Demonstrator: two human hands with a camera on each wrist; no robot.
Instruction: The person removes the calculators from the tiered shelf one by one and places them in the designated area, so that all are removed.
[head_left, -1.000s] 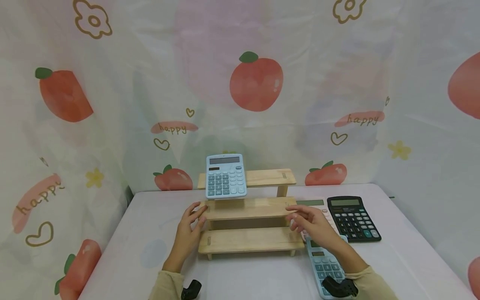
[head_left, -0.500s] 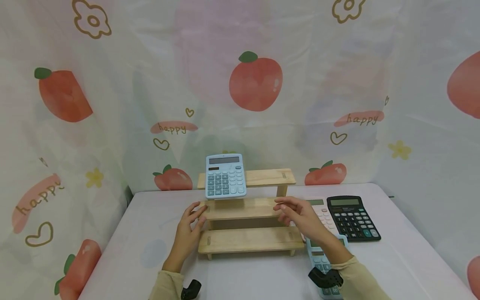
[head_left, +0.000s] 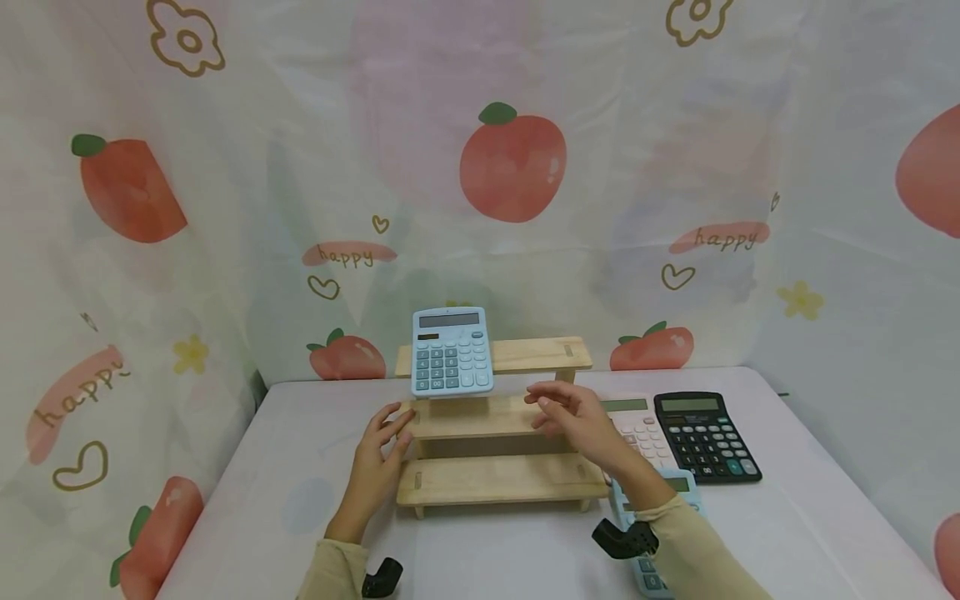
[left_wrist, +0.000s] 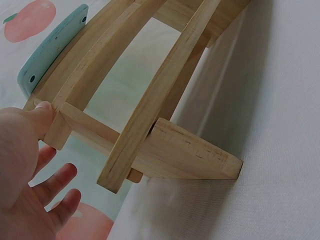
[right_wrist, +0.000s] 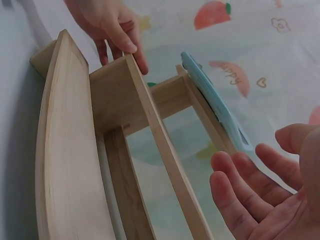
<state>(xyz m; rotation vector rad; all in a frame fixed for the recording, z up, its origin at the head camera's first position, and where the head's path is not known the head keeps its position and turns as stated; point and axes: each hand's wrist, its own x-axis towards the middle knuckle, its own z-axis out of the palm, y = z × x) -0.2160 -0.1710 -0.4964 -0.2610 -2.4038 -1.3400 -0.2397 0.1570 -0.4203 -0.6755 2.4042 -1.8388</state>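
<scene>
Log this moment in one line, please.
left hand: holds wooden rack | right hand: empty, near rack | blue calculator: on top shelf

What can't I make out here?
Head view: most keys of the lower blue calculator, behind the right sleeve.
Head view: part of the white calculator, behind the right hand.
Left wrist view: keys of the propped blue calculator, which faces away.

Place: booth-like corner, wider room unclear
Hangings (head_left: 600, 83): printed with fruit and "happy", left, centre, right
Surface (head_left: 510, 554): white, lower middle
</scene>
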